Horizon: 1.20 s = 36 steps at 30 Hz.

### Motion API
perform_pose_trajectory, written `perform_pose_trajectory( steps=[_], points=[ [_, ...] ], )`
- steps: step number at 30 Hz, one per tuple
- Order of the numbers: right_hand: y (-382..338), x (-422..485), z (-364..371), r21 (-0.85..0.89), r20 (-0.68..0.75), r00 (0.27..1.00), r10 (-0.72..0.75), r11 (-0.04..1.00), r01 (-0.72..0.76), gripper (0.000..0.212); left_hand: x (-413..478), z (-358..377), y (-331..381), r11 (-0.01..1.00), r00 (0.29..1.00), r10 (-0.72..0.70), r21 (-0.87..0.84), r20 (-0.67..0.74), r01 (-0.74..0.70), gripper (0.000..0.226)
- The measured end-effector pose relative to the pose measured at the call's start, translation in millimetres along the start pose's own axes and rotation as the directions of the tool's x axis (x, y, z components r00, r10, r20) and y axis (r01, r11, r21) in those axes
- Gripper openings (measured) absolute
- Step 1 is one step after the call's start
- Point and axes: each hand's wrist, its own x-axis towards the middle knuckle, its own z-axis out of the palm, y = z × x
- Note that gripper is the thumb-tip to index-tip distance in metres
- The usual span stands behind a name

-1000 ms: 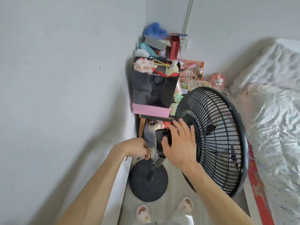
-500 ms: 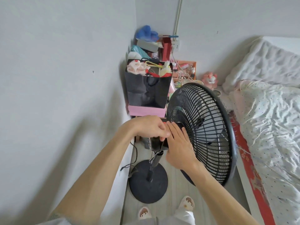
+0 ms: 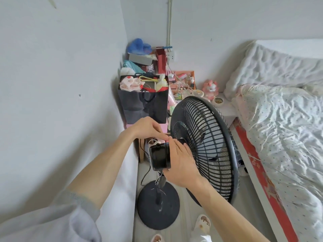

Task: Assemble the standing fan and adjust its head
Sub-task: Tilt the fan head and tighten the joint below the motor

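A black standing fan stands on the floor between the wall and the bed. Its round base (image 3: 158, 209) lies below a short pole (image 3: 161, 182), and the black motor housing (image 3: 160, 158) sits on top. The big grille (image 3: 206, 142) faces right toward the bed. My left hand (image 3: 148, 128) is above the housing, fingertips pinched at its top near the small knob. My right hand (image 3: 180, 165) wraps the housing's right side where it meets the grille. A black cord (image 3: 146, 173) hangs from the housing on the left.
A white wall is close on the left. A cluttered stand with a black gift bag (image 3: 143, 105) stands behind the fan. The bed (image 3: 283, 137) with a red-patterned side fills the right. My slippered feet (image 3: 201, 224) stand on the narrow floor strip by the base.
My left hand rose from beside the housing to its top and pinched there. My right hand slid lower on the housing. The view shifted slightly and the fan head turned a little.
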Motion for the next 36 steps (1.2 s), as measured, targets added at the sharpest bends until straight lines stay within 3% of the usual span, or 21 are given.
perform_pose_trajectory(
  steps=[3,7,11,14,19,25,30,36],
  points=[
    [-2.7,3.5,-1.7,-0.004,0.004,1.0,0.008,1.0,-0.008,0.101,8.9,4.1,-14.6,0.999,0.999,-0.038,-0.028,-0.007,0.037,0.03],
    [-0.9,5.4,-6.3,0.028,0.0,0.999,0.042,0.999,-0.042,0.098,14.7,32.1,-44.2,0.973,0.99,-0.093,-0.223,-0.11,0.067,0.045],
    [0.5,5.8,-8.1,0.105,-0.025,0.996,0.086,0.991,-0.083,0.079,13.7,59.7,-64.3,0.955,0.968,-0.143,-0.284,-0.205,0.081,0.04],
    [2.1,7.7,-4.8,0.061,-0.074,0.994,0.077,0.996,-0.072,0.06,15.1,75.8,-66.9,0.921,0.944,-0.19,-0.382,-0.269,0.076,0.032],
    [6.2,10.0,8.5,-0.055,-0.112,0.993,0.047,0.997,-0.053,0.051,14.9,105.6,-84.1,0.695,0.909,-0.363,-0.71,-0.207,0.116,0.008],
    [2.7,10.3,13.3,-0.124,-0.115,0.991,0.071,0.989,-0.086,0.05,1.7,133.6,-85.9,0.476,0.884,-0.437,-0.876,-0.164,0.073,0.046],
    [0.7,7.4,16.4,-0.157,-0.146,0.988,0.056,0.984,-0.079,0.045,-7.2,150.0,-99.0,0.21,0.939,-0.343,-0.973,0.02,0.098,0.022],
    [-0.7,9.5,17.2,-0.162,-0.147,0.987,0.058,0.983,-0.082,0.047,-14.2,157.9,-98.6,-0.041,0.944,-0.297,-0.99,0.14,0.134,0.034]
  ],
)
